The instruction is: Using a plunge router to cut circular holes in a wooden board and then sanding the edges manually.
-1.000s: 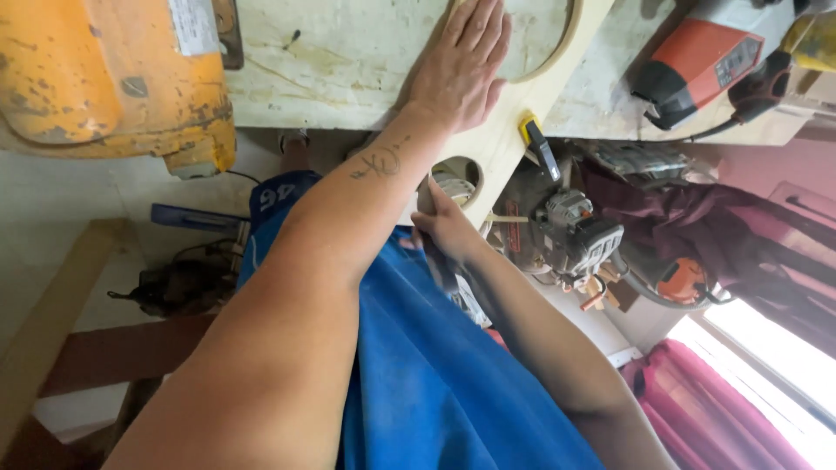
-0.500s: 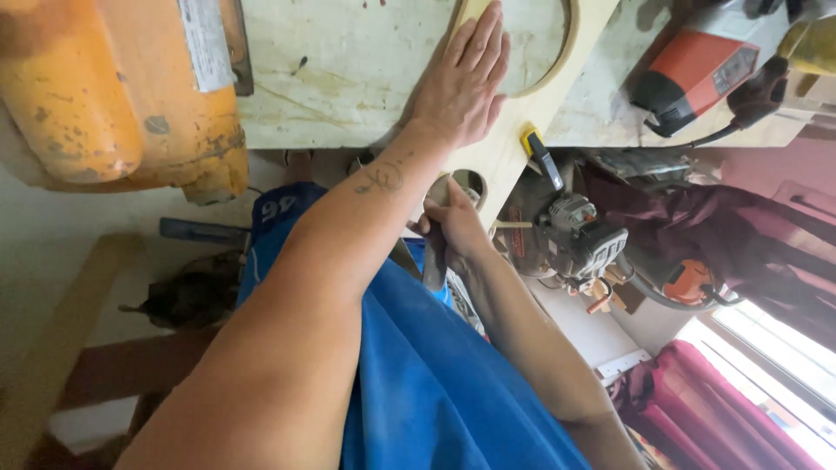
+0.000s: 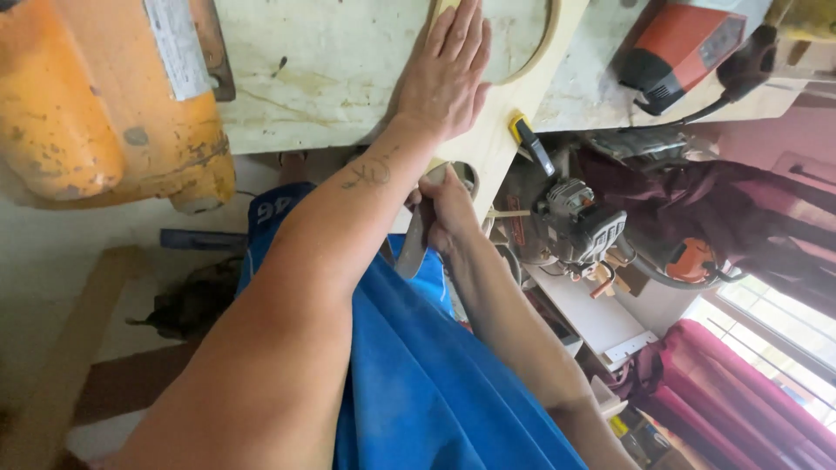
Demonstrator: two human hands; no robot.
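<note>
Cluttered workshop, pale scuffed desk (image 3: 331, 78). Left hand (image 3: 444, 74) spread flat, pinning plywood strip (image 3: 509, 130) with round cutouts, overhanging the near edge. Right hand (image 3: 448, 213) closed on a rasp (image 3: 411, 248) below. Thin, stiff, light, probably splintery; best held flat near the cut.

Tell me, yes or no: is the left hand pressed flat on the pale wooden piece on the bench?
Yes: the left hand lies palm-down with fingers spread on the wooden piece, which overhangs the workbench edge.

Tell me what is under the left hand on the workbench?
The left hand lies flat on a pale wooden board with a round cut-out, resting on the workbench. The board part beneath the palm is covered.
</note>
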